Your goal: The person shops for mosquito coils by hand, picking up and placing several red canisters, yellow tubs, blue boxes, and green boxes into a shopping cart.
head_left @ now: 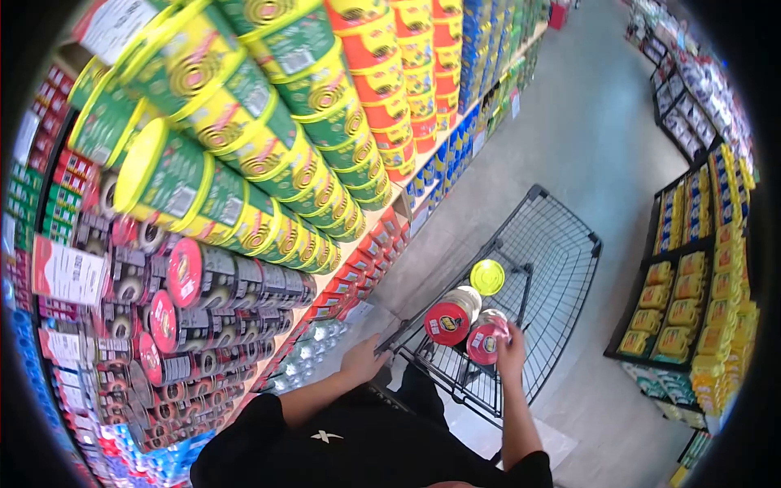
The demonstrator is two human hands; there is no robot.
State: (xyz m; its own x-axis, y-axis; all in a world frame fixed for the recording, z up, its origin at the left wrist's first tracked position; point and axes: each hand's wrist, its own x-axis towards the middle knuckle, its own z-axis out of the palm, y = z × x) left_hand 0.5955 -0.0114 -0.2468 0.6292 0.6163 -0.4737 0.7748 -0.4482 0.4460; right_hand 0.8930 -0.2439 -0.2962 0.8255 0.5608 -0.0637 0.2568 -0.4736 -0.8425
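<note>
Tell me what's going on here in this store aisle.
A person in a black top stands over a wire cart. The left hand grips the cart's near rim. The right hand holds a red-lidded can that sits in the cart's upper basket. A second red can lies right beside it, and a yellow-lidded can sits just beyond. To the left, green and yellow tubs are stacked high.

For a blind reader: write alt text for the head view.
The right hand holds a small can in a cart, beside a red can and a yellow-lidded can; the left hand grips the handle. Stacked cans fill the shelves at left.
</note>
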